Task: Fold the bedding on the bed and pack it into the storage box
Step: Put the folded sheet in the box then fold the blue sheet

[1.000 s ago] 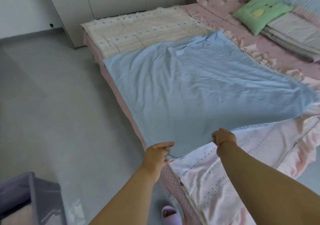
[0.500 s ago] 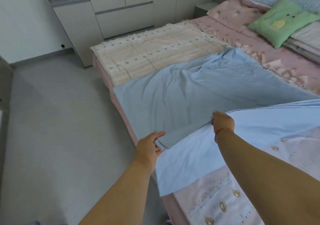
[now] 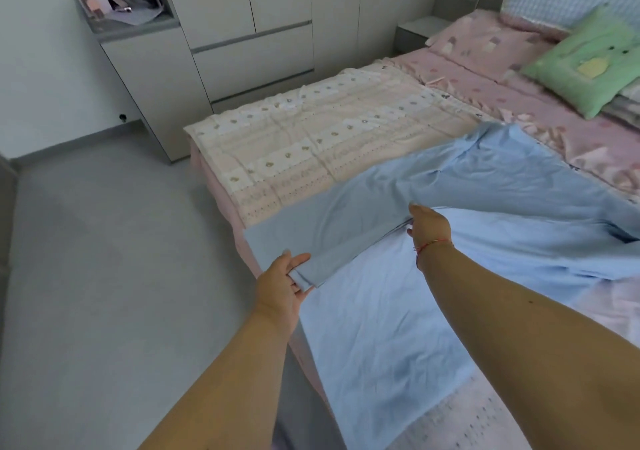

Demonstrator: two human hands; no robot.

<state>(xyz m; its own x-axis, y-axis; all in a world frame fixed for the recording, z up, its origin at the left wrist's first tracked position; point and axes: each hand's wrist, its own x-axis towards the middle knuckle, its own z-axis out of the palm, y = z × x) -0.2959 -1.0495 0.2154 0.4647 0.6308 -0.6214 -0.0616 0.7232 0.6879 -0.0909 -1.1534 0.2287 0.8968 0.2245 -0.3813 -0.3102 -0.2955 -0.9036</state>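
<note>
1. The left hand [image 3: 282, 285] pinches a corner of the blue sheet [image 3: 398, 328] between thumb and curled fingers, at the near edge of the bed [image 3: 214, 186].
2. The right hand [image 3: 429, 224] grips the same folded-over edge further along, fingers curled under the cloth; a red string [image 3: 433, 243] circles its wrist.
3. The blue sheet lies across the bed's near half, its held edge lifted and doubled over a lower layer that spreads toward the camera.
4. A cream quilt [image 3: 318, 148] with small dots lies flat beyond the sheet, touching its far edge.
5. A green pillow [image 3: 585, 69] rests at the head of the bed on pink bedding [image 3: 485, 51].
6. Pale cabinets [image 3: 249, 34] stand behind the bed, and the floor [image 3: 104, 259] is grey.
</note>
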